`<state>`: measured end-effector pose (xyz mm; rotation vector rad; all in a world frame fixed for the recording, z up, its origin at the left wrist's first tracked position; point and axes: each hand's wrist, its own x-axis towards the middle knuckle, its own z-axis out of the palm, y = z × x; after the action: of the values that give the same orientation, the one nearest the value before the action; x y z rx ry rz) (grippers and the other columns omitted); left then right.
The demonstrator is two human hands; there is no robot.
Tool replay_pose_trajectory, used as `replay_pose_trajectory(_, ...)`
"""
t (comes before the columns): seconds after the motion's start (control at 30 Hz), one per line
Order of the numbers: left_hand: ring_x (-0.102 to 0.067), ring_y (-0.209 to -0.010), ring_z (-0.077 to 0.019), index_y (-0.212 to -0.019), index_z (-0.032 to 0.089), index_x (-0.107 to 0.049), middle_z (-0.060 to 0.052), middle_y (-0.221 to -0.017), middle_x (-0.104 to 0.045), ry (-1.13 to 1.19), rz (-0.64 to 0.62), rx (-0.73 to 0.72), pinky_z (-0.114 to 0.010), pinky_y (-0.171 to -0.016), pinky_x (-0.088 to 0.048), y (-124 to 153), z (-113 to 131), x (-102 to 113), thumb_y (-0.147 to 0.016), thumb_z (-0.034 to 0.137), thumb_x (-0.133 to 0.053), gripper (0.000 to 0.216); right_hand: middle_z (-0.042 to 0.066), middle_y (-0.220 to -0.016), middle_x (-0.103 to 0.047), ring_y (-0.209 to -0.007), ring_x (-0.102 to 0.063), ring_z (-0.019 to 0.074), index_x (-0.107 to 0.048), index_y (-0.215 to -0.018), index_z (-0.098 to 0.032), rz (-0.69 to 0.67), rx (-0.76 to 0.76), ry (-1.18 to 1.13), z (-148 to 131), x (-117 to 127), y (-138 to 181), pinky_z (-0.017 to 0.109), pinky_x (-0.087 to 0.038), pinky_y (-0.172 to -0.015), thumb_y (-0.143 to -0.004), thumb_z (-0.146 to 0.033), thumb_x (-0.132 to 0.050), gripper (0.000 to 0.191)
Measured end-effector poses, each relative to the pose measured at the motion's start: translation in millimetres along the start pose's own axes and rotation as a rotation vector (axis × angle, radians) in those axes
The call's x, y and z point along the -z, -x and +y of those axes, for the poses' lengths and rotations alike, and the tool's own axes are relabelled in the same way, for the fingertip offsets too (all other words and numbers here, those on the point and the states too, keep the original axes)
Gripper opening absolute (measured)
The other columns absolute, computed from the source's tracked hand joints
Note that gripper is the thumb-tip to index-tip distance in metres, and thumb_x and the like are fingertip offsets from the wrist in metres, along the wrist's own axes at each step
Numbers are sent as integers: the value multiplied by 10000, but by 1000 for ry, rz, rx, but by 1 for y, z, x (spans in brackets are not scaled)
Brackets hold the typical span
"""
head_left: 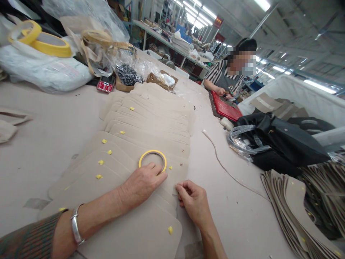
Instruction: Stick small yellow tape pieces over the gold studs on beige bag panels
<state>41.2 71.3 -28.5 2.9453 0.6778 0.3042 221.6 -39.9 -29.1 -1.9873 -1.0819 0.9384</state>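
A row of overlapping beige leather panels (151, 118) with small yellow tabs and metal studs runs away from me across the table. A thin yellow tape roll (152, 154) lies on one panel. My left hand (141, 183) rests on the panels, fingers closed against the roll's near rim. My right hand (192, 199) is curled, thumb and fingers pinching the right edge of a panel (172, 189). A silver bracelet (76, 226) is on my left wrist.
Wide yellow tape rolls (51, 45), plastic bags, a red calculator (106, 85) and small boxes crowd the far left. A co-worker (229, 77) sits at the right over a red mat. A black bag (283, 140), a cord (229, 172) and stacked panels (293, 212) lie right.
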Motion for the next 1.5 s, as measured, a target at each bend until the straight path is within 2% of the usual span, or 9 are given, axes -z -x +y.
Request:
replay_pose_trajectory(0.2,-531,-768,-215,-838,190,-555,-43,-856,-602,45,-34,11,-328,-632,-450,0,-1,-1,-888,118,-560,88,-5,-607,-639,-562,-569,131,-673,-712,-183,50,197,295,-4,-3,-5,219,-421,-574,-855,-282,-544,217)
replay_pose_trajectory(0.37,-532,-800,-233,-872,191,-552,-50,-892,-597,80,-29,15,-354,-668,-471,3,-2,-4,-892,99,-535,95,-70,-494,-565,-462,-546,145,-615,-1015,-185,94,74,263,4,0,-4,224,-413,-508,-838,-320,-602,223)
replay_pose_trajectory(0.5,-536,-836,-232,-894,184,-556,-56,-922,-598,106,-43,37,-346,-695,-478,2,-4,-1,-898,81,-506,115,6,-651,-670,-572,-619,159,-635,-823,-196,78,104,158,9,3,5,232,-463,-553,-884,-352,-537,195)
replay_pose_trajectory(0.6,-540,-883,-236,-944,172,-571,-75,-972,-606,93,-31,79,-348,-727,-485,0,-10,4,-902,63,-473,152,46,-795,-718,-721,-655,179,-687,-817,-197,119,241,284,9,-1,9,256,-472,-694,-901,-297,-514,216)
replay_pose_trajectory(0.83,-531,-921,-249,-943,152,-593,-103,-986,-617,4,90,131,-361,-781,-486,-11,-32,4,-893,61,-470,161,7,-670,-631,-614,-575,150,-644,-753,-194,152,297,521,-3,-12,0,253,-391,-624,-902,-237,-502,210)
replay_pose_trajectory(0.97,-543,-856,-235,-889,166,-591,-76,-878,-615,25,139,122,-340,-733,-486,-11,-32,6,-889,55,-458,173,-20,-615,-589,-569,-523,134,-642,-702,-197,69,269,453,-7,-4,-7,239,-370,-572,-859,-198,-535,190)
replay_pose_trajectory(1.1,-583,-768,-185,-1011,181,-586,-29,-807,-625,215,213,-58,-283,-685,-500,-1,-24,13,-941,102,-401,214,-14,-649,-640,-589,-565,140,-706,-844,-193,1,228,214,-8,6,-10,230,-419,-568,-868,-242,-568,149)
replay_pose_trajectory(1.27,-666,-879,-152,-1413,189,-345,-44,-964,-702,361,323,-85,-266,-784,-552,10,-16,11,-992,190,-374,422,40,-835,-697,-701,-619,148,-688,-966,-180,155,524,62,-25,-3,-2,246,-491,-647,-902,-205,-557,148)
replay_pose_trajectory(1.5,-683,-954,-173,-1388,150,-330,-94,-1054,-711,351,340,-106,-290,-815,-568,13,-8,10,-1001,210,-375,394,67,-909,-707,-840,-648,175,-653,-1011,-207,185,871,204,-43,-21,-1,285,-532,-753,-891,-68,-493,244)
